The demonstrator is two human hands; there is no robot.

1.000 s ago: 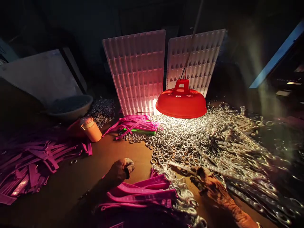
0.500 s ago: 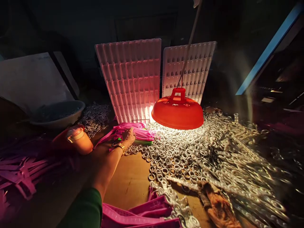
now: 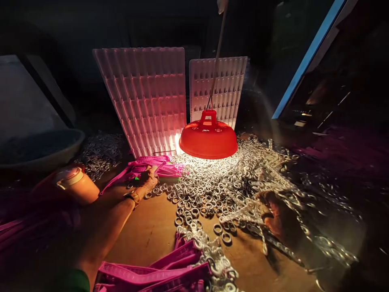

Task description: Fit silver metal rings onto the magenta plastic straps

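Grip status, left hand [image 3: 148, 181]: fingers curled onto the far bundle of pink straps [image 3: 152, 167], which lies on the table [image 3: 152, 235] just left of the lamp; contact is visible, but whether the fingers fully enclose a strap cannot be told. One wristband sits on the left wrist. Grip status, right hand [image 3: 281, 215]: fingers spread flat, palm down, resting on the heap of metal rings [image 3: 243, 178] with no single ring visibly pinched.

Nearest the camera, one stack of pink straps [image 3: 158, 273] lies at the lower edge, with a cluster of rings on its right end. A third mass of pink straps [image 3: 27, 231] lies in shadow at the left. One orange bottle [image 3: 74, 186] lies on its side near the left forearm. One grey bowl [image 3: 39, 150] stands behind the bottle.

One red lamp shade [image 3: 208, 140] hangs low over the rings on one cord. Two white grid trays [image 3: 146, 97] stand upright at the back, side by side, the left one larger in view.
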